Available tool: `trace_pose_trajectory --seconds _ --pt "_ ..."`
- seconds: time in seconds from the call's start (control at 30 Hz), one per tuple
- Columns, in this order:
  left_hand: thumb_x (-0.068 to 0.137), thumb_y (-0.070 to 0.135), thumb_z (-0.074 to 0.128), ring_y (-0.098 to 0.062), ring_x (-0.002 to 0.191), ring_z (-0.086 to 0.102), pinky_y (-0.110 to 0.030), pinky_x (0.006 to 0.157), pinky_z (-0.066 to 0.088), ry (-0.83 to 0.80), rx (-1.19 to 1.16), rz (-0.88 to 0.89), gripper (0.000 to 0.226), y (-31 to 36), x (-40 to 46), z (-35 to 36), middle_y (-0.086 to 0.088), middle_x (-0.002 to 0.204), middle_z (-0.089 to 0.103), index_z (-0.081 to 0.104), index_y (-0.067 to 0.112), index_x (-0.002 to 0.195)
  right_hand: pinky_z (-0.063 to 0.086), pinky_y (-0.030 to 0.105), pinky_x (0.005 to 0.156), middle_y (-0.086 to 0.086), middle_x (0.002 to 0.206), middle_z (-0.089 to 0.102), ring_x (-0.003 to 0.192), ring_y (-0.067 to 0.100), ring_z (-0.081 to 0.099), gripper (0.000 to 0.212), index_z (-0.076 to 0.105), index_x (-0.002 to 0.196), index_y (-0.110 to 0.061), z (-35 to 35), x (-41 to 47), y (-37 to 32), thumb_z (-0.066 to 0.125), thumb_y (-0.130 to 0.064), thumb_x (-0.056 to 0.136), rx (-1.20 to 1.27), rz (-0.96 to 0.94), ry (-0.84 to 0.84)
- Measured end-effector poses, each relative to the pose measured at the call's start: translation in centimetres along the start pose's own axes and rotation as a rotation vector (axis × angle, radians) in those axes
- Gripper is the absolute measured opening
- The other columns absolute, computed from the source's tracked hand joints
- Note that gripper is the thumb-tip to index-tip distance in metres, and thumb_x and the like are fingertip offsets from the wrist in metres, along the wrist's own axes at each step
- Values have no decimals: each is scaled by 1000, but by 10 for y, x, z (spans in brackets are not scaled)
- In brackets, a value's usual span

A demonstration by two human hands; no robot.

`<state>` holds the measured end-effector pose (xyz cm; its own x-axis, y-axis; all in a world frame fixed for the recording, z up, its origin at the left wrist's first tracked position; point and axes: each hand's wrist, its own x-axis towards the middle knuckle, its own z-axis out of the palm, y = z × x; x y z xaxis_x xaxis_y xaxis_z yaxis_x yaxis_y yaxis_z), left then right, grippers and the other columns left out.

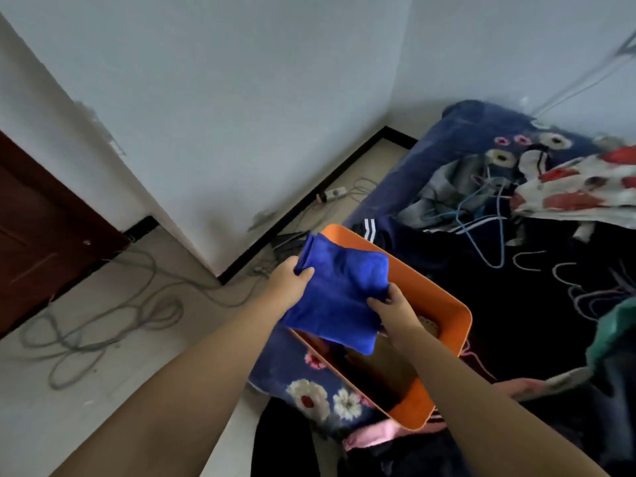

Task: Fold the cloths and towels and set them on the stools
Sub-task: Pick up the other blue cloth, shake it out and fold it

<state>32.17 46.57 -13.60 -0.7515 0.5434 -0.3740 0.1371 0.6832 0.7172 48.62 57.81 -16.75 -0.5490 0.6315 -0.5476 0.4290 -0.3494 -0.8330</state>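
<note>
A person's two bare forearms reached forward and down from the bottom of the view, over the near left edge of a bed (537, 304) that filled the right half of the scene. To the left of the bed lay an open stretch of pale floor (113, 339), crossed by loose grey cables (103, 321), and bounded by a white wall (223, 98) with a black skirting strip along its foot. A dark brown door (38, 222) stood at the far left, and a white power strip (332, 193) lay on the floor by the skirting near the room's corner. The bed was covered in dark blue floral bedding and heaped with clothes, with a tangle of wire hangers (488, 222) and a red-and-white floral fabric (578, 187) further back on it. An orange bin (457, 325), open at the top, rested tilted on the bed's near edge. Directly above the bin's far end, a blue cloth (340, 290) was held up in the air, folded into a thick, roughly square bundle. The left hand (289, 284) pinched the cloth's upper left edge, thumb on top and fingers curled beneath. The right hand (395, 309) gripped the cloth's right edge, fingers curled round it. The cloth hung between the two hands, its lower corner drooping toward the bin.
</note>
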Motion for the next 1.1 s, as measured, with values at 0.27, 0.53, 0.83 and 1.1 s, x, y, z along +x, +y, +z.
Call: trace_pose_trajectory --seconds 0.27,0.53,0.83,1.1 --pt "95 23 47 -37 113 53 -40 91 40 -198 503 150 27 -12 107 55 -19 119 57 52 2 111 48 52 95 8 113 62 105 30 60 25 49 106 -20 22 75 47 52 -2 87 122 281 277" --pt "99 15 37 -31 118 54 -39 104 36 -310 915 236 27 -57 152 99 -13 128 52 44 8 124 47 43 97 9 126 57 114 30 56 46 43 133 -12 53 125 108 54 -7 89 198 455 354" --pt "78 15 51 -33 130 49 -45 100 46 -324 1018 718 62 -96 145 117 -18 143 46 43 7 140 38 47 109 17 150 33 138 34 35 72 27 147 -7 74 112 117 60 -23 85 -655 -19 491" --pt "92 56 40 -21 147 -18 -36 119 -8 -545 1251 505 93 -113 158 113 -9 158 -22 -15 8 149 -7 48 119 1 156 -26 145 19 -22 88 -18 148 -17 66 128 133 33 -60 91 -1124 117 -22"
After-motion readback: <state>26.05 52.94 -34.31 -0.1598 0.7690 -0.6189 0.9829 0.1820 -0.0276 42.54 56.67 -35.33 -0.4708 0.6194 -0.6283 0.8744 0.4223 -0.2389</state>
